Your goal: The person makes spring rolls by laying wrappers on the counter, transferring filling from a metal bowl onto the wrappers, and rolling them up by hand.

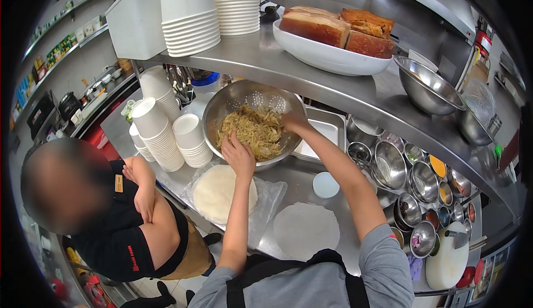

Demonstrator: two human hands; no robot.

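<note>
A steel colander (pixel 219 98) holds a heap of yellowish-brown shredded food (pixel 252 130). My left hand (pixel 239 155) reaches over the near rim, its fingers spread on the food. At the colander's right side is my right hand (pixel 293 122), by the inner wall; its fingers are too hidden to read. Below the colander a stack of pale round wrappers (pixel 222 194) lies on a clear plastic sheet (pixel 269 200). A single round sheet (pixel 306 230) lies flat on the steel counter, with a small light-blue round lid or tub (pixel 326 185) above it.
A person (pixel 133 219) with crossed arms stands at the left. Stacked white cups (pixel 158 136) flank the colander. Steel bowls of ingredients (pixel 422 180) fill the right side. Overhead, a steel shelf (pixel 250 58) carries a white dish of meat (pixel 327 55) and a steel bowl (pixel 427 86).
</note>
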